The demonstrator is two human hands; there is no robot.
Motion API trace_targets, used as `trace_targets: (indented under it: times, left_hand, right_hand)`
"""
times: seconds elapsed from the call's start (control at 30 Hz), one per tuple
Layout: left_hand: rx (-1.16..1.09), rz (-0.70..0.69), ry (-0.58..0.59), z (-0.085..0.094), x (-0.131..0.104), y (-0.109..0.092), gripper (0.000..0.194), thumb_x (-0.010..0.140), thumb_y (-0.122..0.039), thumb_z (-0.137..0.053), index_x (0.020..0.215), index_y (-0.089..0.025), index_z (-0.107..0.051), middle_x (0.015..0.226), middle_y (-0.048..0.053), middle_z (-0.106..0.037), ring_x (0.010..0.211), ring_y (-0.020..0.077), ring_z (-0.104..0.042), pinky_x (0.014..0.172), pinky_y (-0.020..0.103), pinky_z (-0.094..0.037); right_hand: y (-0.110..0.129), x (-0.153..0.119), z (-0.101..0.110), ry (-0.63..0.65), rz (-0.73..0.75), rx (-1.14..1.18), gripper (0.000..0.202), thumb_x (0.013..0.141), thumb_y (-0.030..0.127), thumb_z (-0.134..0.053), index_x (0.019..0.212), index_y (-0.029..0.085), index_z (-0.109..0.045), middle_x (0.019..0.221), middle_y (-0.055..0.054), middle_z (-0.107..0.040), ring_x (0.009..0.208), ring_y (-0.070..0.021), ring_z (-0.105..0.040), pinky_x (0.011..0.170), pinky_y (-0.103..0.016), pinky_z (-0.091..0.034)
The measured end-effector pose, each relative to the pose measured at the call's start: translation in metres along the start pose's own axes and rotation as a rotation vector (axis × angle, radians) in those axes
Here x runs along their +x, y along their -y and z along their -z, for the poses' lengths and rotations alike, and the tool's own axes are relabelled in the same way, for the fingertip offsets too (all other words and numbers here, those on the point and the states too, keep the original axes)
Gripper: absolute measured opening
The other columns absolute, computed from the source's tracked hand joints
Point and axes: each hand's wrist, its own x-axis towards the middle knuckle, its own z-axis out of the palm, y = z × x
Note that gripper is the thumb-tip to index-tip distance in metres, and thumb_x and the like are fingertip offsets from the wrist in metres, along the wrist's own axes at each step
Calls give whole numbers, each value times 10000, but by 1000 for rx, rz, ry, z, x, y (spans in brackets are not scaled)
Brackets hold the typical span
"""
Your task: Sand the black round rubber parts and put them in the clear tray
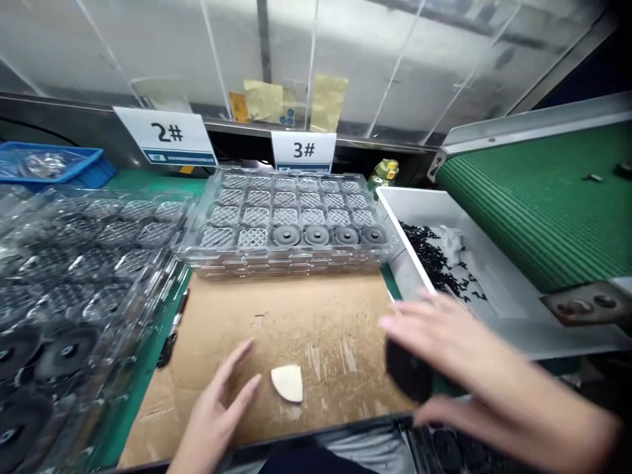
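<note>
My left hand (217, 401) is over the left part of a brown cardboard sheet (296, 309), thumb and fingers apart with nothing between them. Just right of its fingertips lies a small cream wedge-shaped piece (288, 383). At the cardboard's right edge my right hand (439, 349), smeared by motion, grips a black round disc (407, 372) between thumb and fingers. Beyond the cardboard, stacked clear plastic trays (291, 260) carry several dark round parts (316, 235) in the front row of the top tray.
More clear trays (93, 263) with black round parts fill the left side. A white bin (409, 263) with small black pieces stands right, beside a green conveyor belt (543, 197). A blue basket (89, 164) sits back left; a black pen (172, 329) lies along the cardboard.
</note>
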Motion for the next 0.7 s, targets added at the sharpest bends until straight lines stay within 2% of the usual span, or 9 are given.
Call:
trace_targets:
  times: [0.03,0.13,0.17,0.23,0.27,0.33,0.43,0.57,0.7]
  left_hand:
    - [-167,25,132,-1,-8,-6,470,806,-396,-561,1258,-295,-482,1372,68,-472,1306,245,-356,1096,455,-225]
    - [-671,111,529,-10,-35,-16,658,637,-380,-749,1242,-387,-489,1348,42,-502,1262,262,-420,1076,432,-279]
    - [-805,166,597,-14,-43,-17,697,591,-394,-774,1234,-375,-505,1349,62,-497,1241,284,-442,1050,440,-318]
    - [-985,253,583,-21,-54,-14,730,527,-435,-795,1204,-339,-541,1344,101,-488,1187,321,-491,983,461,-385]
    - [-1026,283,536,-22,-58,-11,718,520,-440,-797,1186,-320,-557,1326,117,-501,1164,327,-510,959,465,-400]
    - [-1043,306,446,-20,-62,-6,685,512,-427,-807,1145,-302,-578,1253,126,-559,1130,326,-535,933,462,-409]
    - [-1036,346,365,-11,-66,0,688,517,-432,-805,1147,-311,-558,1180,109,-610,1133,314,-531,934,443,-398]
    - [-1061,445,295,-2,-76,1,894,470,-431,-827,1272,-323,-447,1252,103,-564,1200,300,-470,976,388,-364]
    - [-1141,493,241,4,-83,0,793,500,-403,-822,1225,-293,-518,1329,102,-500,1214,309,-453,994,380,-363]
  right_hand:
    - [20,-5,-30,117,67,77,719,738,483,-651,1362,245,-387,1236,-66,-582,1170,-239,-515,1087,-397,-296]
    - [60,-18,-109,69,38,310,860,717,534,-643,1414,215,-252,1278,-99,-542,1218,-258,-465,1061,-423,-329]
    - [69,-20,-129,12,42,361,862,730,528,-631,1421,213,-222,1273,-107,-543,1209,-264,-470,1053,-441,-330]
    - [85,-20,-158,-51,-32,423,888,716,504,-653,1420,201,-205,1290,-128,-519,1224,-281,-444,1041,-460,-331]
    - [92,-18,-166,-67,-70,446,906,695,497,-675,1415,192,-216,1293,-138,-511,1228,-288,-433,1034,-463,-338]
    - [105,-11,-172,-58,-110,505,936,651,493,-715,1400,184,-248,1280,-146,-513,1218,-285,-436,1012,-443,-368]
    - [121,2,-168,-10,-90,616,910,635,498,-729,1377,211,-286,1247,-123,-538,1172,-256,-476,987,-404,-398]
    - [136,14,-166,-4,-54,681,897,643,482,-733,1374,251,-265,1253,-94,-537,1180,-235,-468,998,-385,-383]
    - [135,15,-171,60,-27,630,894,667,550,-680,1389,246,-248,1277,-105,-509,1201,-250,-445,1010,-409,-372]
